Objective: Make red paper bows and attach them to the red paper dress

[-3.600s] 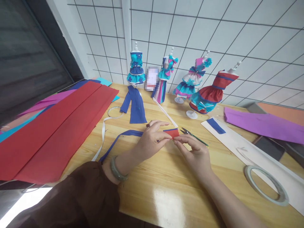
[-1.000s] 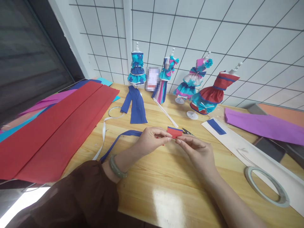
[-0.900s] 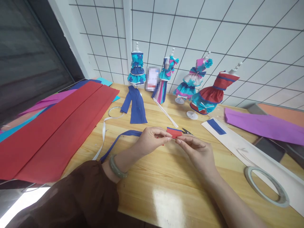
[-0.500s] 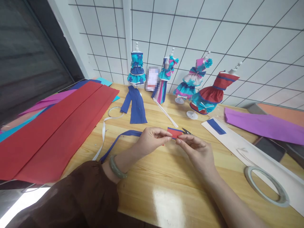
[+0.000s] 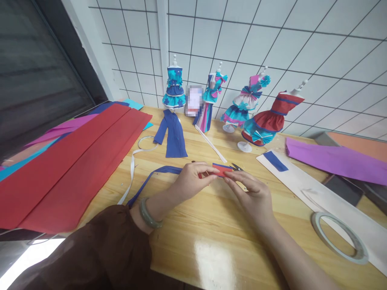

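A: Item one, centre of the frame: what are the hands doing?

B: The left hand (image 5: 190,183) and the right hand (image 5: 252,195) are meeting over the light wooden table (image 5: 211,241). Both are pinching the small red paper piece with a dark blue top edge (image 5: 221,169), each with thumb and fingertips closed on one end, the other fingers loosely curled. The piece is sitting just above the tabletop, slightly above centre.

A: Item two, anything touching it?

B: A long dark blue paper strip (image 5: 151,177) is trailing from under the left hand toward the lower left. Small scissors (image 5: 236,166) are lying just behind the red piece; whether they are touching it I cannot tell.

A: Item three, left side?

B: Large folded red crepe paper sheets (image 5: 66,161) are covering the left of the frame, with a white ribbon (image 5: 132,169) curling beside them.

A: Item four, upper centre?

B: A flat dark blue paper coat (image 5: 174,135) is lying on the table. Behind it, four small mannequin stands are lining the tiled wall; the rightmost is wearing a red and teal paper dress (image 5: 269,121).

A: Item five, right side?

B: A long white backing sheet (image 5: 320,197) is carrying a small dark blue paper rectangle (image 5: 275,161), with a roll of clear tape (image 5: 340,237) at its lower end. A purple crepe paper sheet (image 5: 335,157) is lying further back at the right edge
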Tool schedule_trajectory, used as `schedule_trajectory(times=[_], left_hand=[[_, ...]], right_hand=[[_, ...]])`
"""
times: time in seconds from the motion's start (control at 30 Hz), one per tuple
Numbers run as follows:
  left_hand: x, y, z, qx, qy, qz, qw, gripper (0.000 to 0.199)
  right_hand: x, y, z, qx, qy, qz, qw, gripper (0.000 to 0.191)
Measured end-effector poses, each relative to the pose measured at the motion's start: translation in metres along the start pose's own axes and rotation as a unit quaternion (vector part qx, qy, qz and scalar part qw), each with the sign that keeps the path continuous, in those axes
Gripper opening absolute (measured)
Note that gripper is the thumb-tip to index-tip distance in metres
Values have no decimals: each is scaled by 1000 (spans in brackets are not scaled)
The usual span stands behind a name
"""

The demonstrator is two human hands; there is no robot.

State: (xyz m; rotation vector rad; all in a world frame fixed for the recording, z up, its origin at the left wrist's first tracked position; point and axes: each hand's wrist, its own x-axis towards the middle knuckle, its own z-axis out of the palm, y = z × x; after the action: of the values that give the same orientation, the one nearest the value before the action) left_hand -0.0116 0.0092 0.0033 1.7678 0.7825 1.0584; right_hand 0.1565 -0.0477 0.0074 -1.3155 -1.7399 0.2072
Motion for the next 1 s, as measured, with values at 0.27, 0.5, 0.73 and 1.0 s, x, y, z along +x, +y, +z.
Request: schedule_trajectory(times=[0.27,0.5,0.73,1.0], left_hand=[[0,6,-1,67,10,66,995,12],[0,6,-1,5,24,3,1000,9],[2,1,1,-153,10,-110,982,19],[1,3,2,-183,10,-143,973,20]], right_hand=[[1,2,0,-30,-3,-47,998,15],[-1,1,2,-9,9,27,1000,9],[-3,1,3,47,20,115,992,11],[-3,-1,3,54,16,118,991,12]])
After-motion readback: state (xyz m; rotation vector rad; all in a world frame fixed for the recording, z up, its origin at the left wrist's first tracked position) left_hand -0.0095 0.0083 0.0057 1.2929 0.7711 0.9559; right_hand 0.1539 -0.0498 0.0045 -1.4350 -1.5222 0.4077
